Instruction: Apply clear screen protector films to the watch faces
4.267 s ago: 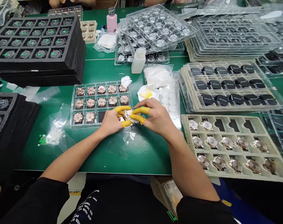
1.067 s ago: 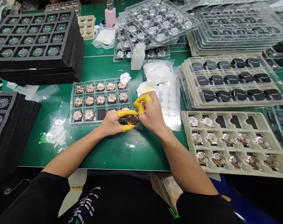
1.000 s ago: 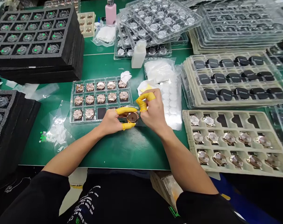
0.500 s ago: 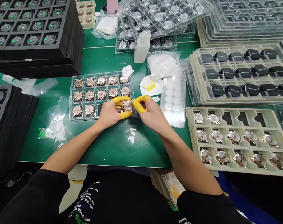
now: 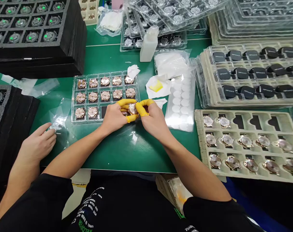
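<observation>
My left hand [image 5: 115, 117] and my right hand [image 5: 152, 119] meet over the green mat, both with yellow finger cots. Together they pinch a rose-gold watch case [image 5: 132, 109], face up, at the front right corner of a clear tray [image 5: 74, 96] holding several similar watch cases. My left thumb and forefinger grip its left side; my right fingertips press its right edge. A small clear film [image 5: 134, 137] lies on the mat just below the hands.
Another person's hand [image 5: 36, 145] rests at the left on loose clear films. A beige tray [image 5: 248, 167] of watch cases lies right, trays of black parts [image 5: 248, 72] behind it. A sheet of round white stickers [image 5: 180, 103], a white bottle [image 5: 148, 45], black foam trays [image 5: 35, 35].
The watch case was turned from dark back up to face up and held closer to the clear tray. Another person's hand has come in at the left. The view shifted down.
</observation>
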Action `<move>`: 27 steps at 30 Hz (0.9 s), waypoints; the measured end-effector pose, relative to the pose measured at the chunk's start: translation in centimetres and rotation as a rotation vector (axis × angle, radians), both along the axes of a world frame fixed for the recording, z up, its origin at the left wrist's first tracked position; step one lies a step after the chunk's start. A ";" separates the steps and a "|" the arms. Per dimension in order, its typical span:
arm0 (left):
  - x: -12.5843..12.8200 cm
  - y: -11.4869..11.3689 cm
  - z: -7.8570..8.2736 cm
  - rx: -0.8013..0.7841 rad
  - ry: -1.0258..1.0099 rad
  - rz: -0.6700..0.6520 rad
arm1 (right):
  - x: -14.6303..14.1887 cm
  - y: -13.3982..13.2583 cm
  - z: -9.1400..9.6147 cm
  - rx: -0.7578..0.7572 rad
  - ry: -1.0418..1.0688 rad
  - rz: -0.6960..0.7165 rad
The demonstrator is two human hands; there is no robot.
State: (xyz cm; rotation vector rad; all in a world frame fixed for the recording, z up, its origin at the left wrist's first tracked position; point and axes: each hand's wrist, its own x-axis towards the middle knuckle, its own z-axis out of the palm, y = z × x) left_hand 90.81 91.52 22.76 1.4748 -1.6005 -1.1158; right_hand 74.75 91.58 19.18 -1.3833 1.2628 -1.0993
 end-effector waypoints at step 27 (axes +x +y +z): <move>0.3 0.0 -0.2 0.008 0.004 -0.018 | 0.3 0.2 0.3 -0.012 0.047 -0.006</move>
